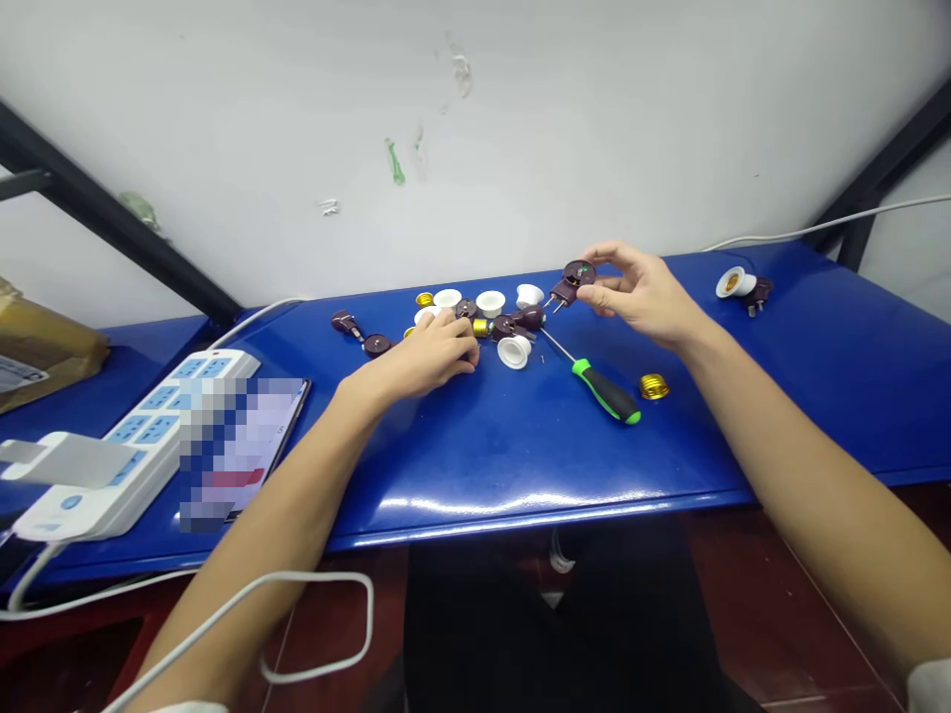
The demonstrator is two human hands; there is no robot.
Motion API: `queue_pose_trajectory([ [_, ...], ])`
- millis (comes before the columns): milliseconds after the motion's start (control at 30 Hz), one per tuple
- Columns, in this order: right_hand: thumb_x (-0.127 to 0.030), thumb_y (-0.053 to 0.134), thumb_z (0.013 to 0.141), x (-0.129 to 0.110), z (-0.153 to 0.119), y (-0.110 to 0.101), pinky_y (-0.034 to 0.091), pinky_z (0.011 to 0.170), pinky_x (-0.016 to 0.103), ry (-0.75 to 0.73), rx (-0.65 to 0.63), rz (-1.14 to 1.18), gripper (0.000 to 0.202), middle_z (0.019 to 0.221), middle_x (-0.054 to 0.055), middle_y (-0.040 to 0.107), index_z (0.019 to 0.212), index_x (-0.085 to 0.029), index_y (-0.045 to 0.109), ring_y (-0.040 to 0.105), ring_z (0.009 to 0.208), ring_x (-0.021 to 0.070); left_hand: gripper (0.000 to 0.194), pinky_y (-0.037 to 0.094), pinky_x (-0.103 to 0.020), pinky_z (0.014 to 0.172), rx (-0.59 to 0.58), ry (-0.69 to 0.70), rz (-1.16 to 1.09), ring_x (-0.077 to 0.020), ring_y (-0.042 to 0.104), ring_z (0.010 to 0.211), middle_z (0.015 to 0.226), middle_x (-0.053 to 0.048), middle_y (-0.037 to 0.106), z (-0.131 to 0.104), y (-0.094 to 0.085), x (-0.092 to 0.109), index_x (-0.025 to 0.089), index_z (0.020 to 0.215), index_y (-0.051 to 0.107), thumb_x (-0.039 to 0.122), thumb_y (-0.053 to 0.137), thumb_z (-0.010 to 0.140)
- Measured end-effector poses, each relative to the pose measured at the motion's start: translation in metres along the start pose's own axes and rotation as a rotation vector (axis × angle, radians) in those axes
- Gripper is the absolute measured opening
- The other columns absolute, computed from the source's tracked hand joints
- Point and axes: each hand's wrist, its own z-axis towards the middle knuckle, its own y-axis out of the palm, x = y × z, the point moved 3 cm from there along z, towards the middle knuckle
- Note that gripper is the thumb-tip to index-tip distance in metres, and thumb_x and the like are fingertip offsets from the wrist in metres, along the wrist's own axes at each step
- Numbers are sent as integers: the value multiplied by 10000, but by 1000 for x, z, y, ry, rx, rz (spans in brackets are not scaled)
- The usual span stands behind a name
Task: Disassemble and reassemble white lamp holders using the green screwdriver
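My right hand holds a dark brown plug base by its round end, raised above the table, its metal prongs pointing down and left. My left hand rests over the pile of parts, fingers bent downward; whatever its fingertips touch is hidden. Around it lie white socket rings, a gold threaded sleeve and more brown plug pieces. A screwdriver with a black and green handle lies between the hands, near a loose gold threaded ring.
On the blue table, a white power strip and a phone lie at the left, beyond them a cardboard box. A lamp socket with plug sits at the far right. A white cable loops over my left forearm.
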Motion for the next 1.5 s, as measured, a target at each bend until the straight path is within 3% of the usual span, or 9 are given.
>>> queue_pose_trajectory([
  [233,-536,922,733,-3,-2,6,482,658,290,-2,-25,46,577,1194,57,685,1144,-242,645,613,788,141,247,419,-407,921,34,34,-124,-258,528,989,1041,-123,676,1,0,4,181,928,686,312,509,1040],
  [367,-555,895,757,-7,-4,12,496,674,311,-16,-97,-10,549,1159,69,703,1130,-227,662,606,779,150,231,459,-379,896,69,-22,-256,-243,598,984,1037,-99,707,5,-1,7,185,990,697,352,540,1019],
  [467,-539,867,782,-11,-7,18,502,697,336,-33,-188,-75,506,1058,60,707,1119,-215,673,607,774,170,187,486,-355,875,89,-69,-341,-221,644,940,1016,-75,727,7,-1,10,188,994,726,339,620,967],
  [600,-527,821,828,-16,-14,30,474,686,338,11,-388,-192,485,841,9,665,1174,-214,686,587,728,183,182,504,-356,904,212,-32,-455,-210,661,925,994,-68,761,9,-4,12,210,1028,780,306,641,958],
  [700,-523,797,852,-19,-18,38,480,752,347,-9,-474,-276,477,905,29,693,1208,-215,722,621,816,205,202,510,-351,909,337,-26,-584,-205,677,954,1019,-76,786,10,-8,15,219,1041,806,323,645,976],
  [800,-543,789,861,-19,-21,45,472,776,344,-23,-550,-315,485,979,43,717,1223,-223,744,622,834,205,214,507,-325,850,427,-107,-717,-195,679,926,1028,-76,800,9,-11,20,201,1017,814,371,695,963],
  [967,-560,779,874,-13,-22,50,437,752,329,-55,-596,-358,489,980,45,728,1238,-234,761,599,784,192,226,506,-326,812,421,-133,-855,-183,666,847,972,-67,803,10,-7,37,196,989,822,399,733,946],
  [1233,-567,793,861,-12,-21,55,418,727,311,-53,-635,-373,461,924,41,716,1143,-204,759,573,759,186,107,535,-371,931,399,129,-754,-203,687,986,1017,-69,778,15,9,50,235,968,821,309,744,968],
  [1500,-537,793,864,-13,-21,57,408,738,303,-42,-649,-348,430,904,31,691,1121,-195,753,561,772,184,134,559,-353,932,390,238,-571,-204,681,1035,1045,-74,772,13,11,56,239,1045,816,278,694,1006],
])
